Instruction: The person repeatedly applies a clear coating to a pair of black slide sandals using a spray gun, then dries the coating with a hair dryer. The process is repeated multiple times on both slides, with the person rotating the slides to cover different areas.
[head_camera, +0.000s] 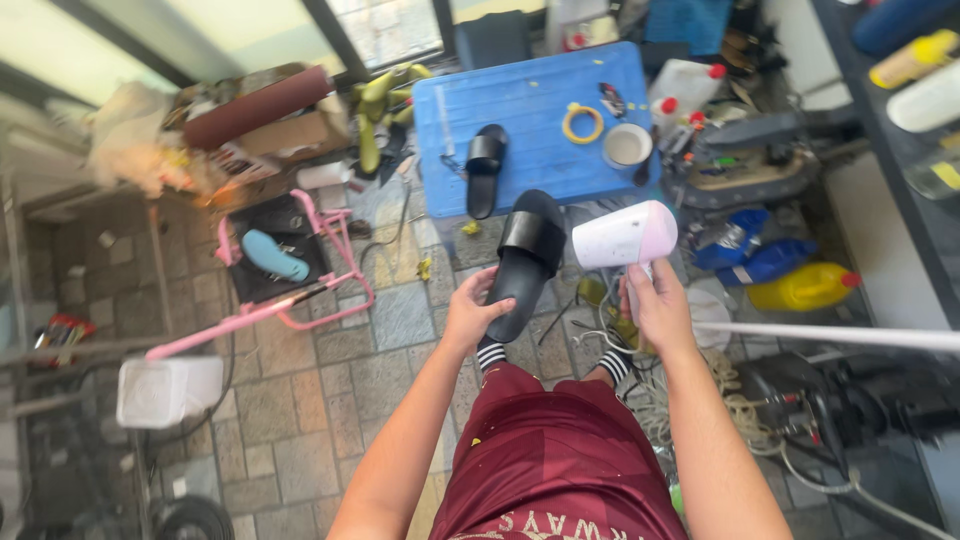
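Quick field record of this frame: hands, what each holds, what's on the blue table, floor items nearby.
left hand: grips black slide sandal at its heel end
right hand: holds white hair dryer, nozzle toward the sandal
blue table: second black sandal, yellow tape ring, white cup
floor left: pink folding stool, white plastic tub
floor right: yellow jug

Black slipper (527, 262), white-pink hair dryer (625, 236), blue table (540, 100), maroon shorts (555, 455).

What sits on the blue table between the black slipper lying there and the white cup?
In the head view, a yellow ring of tape lies on the blue table, between the black slipper and the white cup.
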